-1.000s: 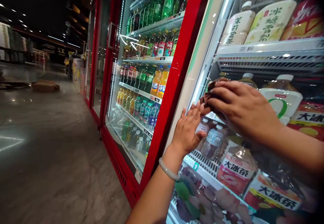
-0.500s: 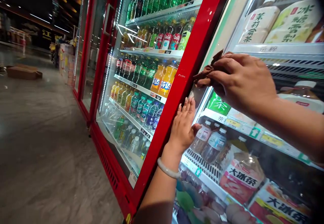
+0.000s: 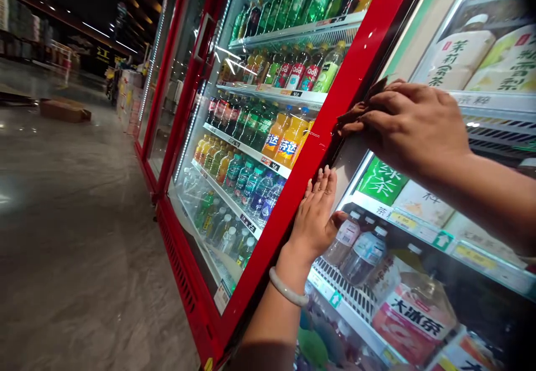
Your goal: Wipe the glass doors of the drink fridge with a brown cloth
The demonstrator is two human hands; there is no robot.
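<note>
My right hand (image 3: pixel 414 122) pinches a crumpled brown cloth (image 3: pixel 355 113) against the edge where the red cooler frame (image 3: pixel 341 103) meets the pale side strip of the neighbouring drinks fridge. Lower down, my left hand (image 3: pixel 314 220) lies with fingers stretched out along that same edge, holding nothing. A pale bangle (image 3: pixel 288 288) circles the left wrist. Part of the cloth is hidden under the right fingers.
Bottled drinks fill the shelves behind the cooler's glass at left. Large tea bottles (image 3: pixel 414 320) stand in the fridge at right. A door handle (image 3: pixel 204 37) is farther along, and a cardboard box (image 3: pixel 65 110) lies on the floor.
The view has shifted, so the coolers and both hands sit farther right in the picture. My right hand still grips the cloth by the frame; the left stays flat on the edge.
</note>
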